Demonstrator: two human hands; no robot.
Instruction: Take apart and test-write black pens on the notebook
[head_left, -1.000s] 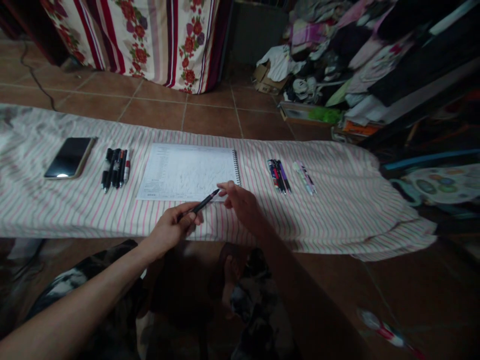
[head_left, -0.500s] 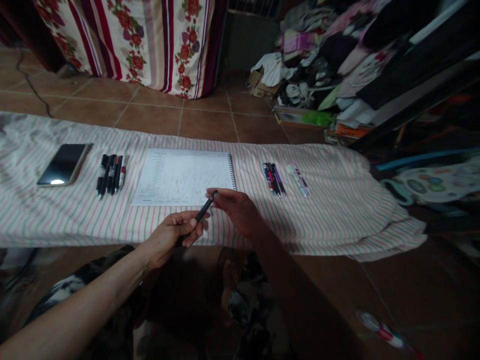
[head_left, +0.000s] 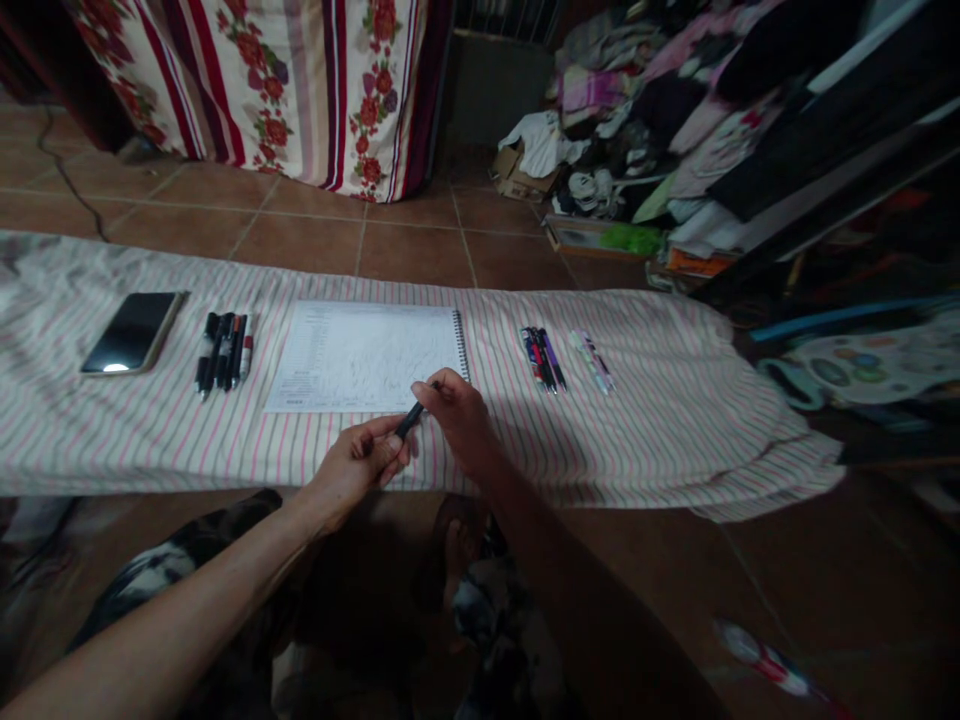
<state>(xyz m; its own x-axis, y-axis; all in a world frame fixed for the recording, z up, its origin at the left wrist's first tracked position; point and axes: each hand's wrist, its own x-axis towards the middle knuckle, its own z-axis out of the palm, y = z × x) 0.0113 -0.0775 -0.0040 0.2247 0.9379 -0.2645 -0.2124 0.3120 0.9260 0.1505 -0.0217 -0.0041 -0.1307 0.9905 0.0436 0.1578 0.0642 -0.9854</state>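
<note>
A dark pen (head_left: 409, 421) slants between my two hands above the front edge of the notepad. My left hand (head_left: 358, 462) is closed round its lower part, which the fingers mostly hide. At the upper end, the thumb and fingers of my right hand (head_left: 459, 415) pinch the pen's tip. Beneath and beyond them lies a white spiral-bound notepad (head_left: 367, 345), its page covered in faint marks, with the coil on the right side.
Left of the notepad lie several dark pens and markers (head_left: 223, 352), then a phone (head_left: 133, 335). To its right are several coloured pens (head_left: 544, 360) and some pale pens (head_left: 594, 362). Everything rests on a striped cloth (head_left: 667, 400). A clothes pile (head_left: 592, 95) stands beyond.
My right hand has closed from loosely extended fingers into a tighter pinch on the pen's upper end. Less of the pen shows between the hands.
</note>
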